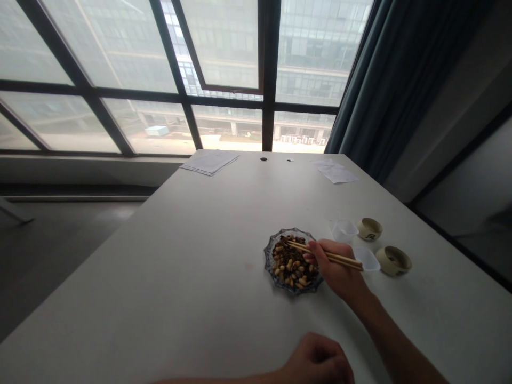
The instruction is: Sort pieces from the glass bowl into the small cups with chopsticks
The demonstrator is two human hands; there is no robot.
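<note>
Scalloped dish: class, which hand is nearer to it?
Right. The right hand is over the right edge of the scalloped dish; the left hand is apart, lower in view.

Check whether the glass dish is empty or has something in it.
Not empty: the dish holds pale nuts and dark pieces spread across its middle. How deep they lie, I cannot tell.

1. Daylight through dark-framed glass windows [224, 48]; panes hazy, lower ones glaring.
2. White rectangular worktop [200, 256] pale near glass, greyer closer; soft shadow under scalloped clear-glass dish [269, 266].
3. Blue-grey fabric curtain [372, 90], right: deep shade.
4. Wide-angle stretch toward edges; fine detail soft.
</note>
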